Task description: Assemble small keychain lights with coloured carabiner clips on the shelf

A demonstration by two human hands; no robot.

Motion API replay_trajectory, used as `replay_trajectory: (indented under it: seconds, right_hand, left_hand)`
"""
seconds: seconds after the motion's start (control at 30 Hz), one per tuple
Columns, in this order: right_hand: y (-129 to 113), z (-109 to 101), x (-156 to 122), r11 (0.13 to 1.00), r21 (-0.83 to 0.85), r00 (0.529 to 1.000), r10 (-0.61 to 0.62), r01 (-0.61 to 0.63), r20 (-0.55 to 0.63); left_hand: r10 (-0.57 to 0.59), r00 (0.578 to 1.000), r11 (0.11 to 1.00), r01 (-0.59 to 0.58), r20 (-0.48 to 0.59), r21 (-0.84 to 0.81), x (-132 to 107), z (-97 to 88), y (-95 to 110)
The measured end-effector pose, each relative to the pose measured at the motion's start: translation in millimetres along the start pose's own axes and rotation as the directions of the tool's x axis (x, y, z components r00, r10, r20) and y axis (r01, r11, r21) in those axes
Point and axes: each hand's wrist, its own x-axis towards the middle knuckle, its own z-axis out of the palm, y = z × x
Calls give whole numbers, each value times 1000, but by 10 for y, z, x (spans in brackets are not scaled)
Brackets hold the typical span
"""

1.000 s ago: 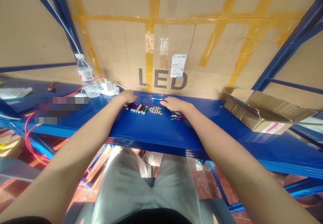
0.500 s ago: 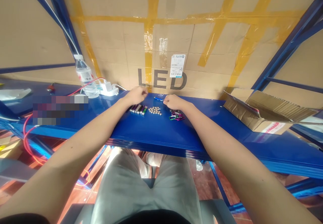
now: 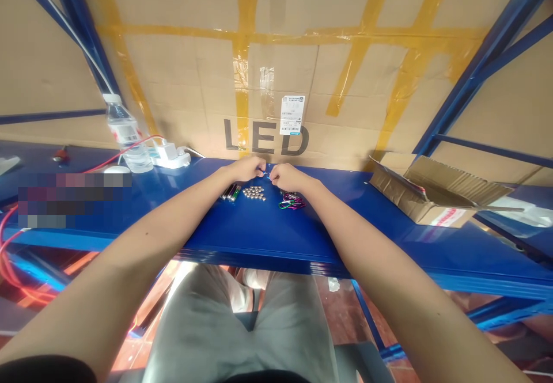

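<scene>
Both of my hands meet at the back of a blue shelf (image 3: 268,230), just in front of a cardboard wall marked LED. My left hand (image 3: 246,168) and my right hand (image 3: 283,174) are closed in a pinch around a small blue tube (image 3: 265,169) held between them; most of it is hidden by the fingers. Below my left hand lies a row of small coloured tubes (image 3: 231,192). A cluster of small silver caps (image 3: 254,193) sits under the hands. Several coloured carabiner clips (image 3: 291,202) lie by my right wrist.
A water bottle (image 3: 123,132) and a white power strip (image 3: 170,155) with a red cable stand at the back left. An open cardboard box (image 3: 436,193) lies on the shelf at the right. Blue rack posts (image 3: 475,63) rise on both sides.
My left hand left the row of tubes and moved right to meet my right hand, which lifted the small blue tube. The camera view shifted slightly to the right.
</scene>
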Motion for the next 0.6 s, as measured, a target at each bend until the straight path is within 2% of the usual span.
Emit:
replay_trajectory:
  seconds: [0.07,0.1,0.17,0.23,0.3,0.4,0.5,0.6]
  right_hand:
    - [24,26,59,985,167,993,-21,40,-115]
    - [26,38,92,962,268,981,11,42,-194]
    - [12,52,146,890,452,945,91,64,-314]
    - [-17,51,171,804,586,921,148,101,-360]
    - [-37,37,157,711,687,931,132,150,-340]
    - [-18,1,86,570,799,971,11,189,-238]
    - [40,-42,1,473,871,989,-4,130,-145]
    - [72,-90,-67,412,908,997,1,73,-81]
  left_hand:
    - [9,996,999,-13,-88,-41,-71,-24,58]
    - [28,992,998,-36,-125,-59,-110,-41,96]
    - [71,974,990,-94,-213,-102,-174,-80,178]
    - [97,957,975,-147,-274,-169,-208,-108,259]
    - [111,940,959,-186,-324,-213,-214,-117,327]
    - [128,932,939,-224,-339,-262,-206,-103,403]
    - [150,930,932,-247,-337,-266,-209,-93,460]
    - [198,907,946,-277,-372,-170,-225,-106,496]
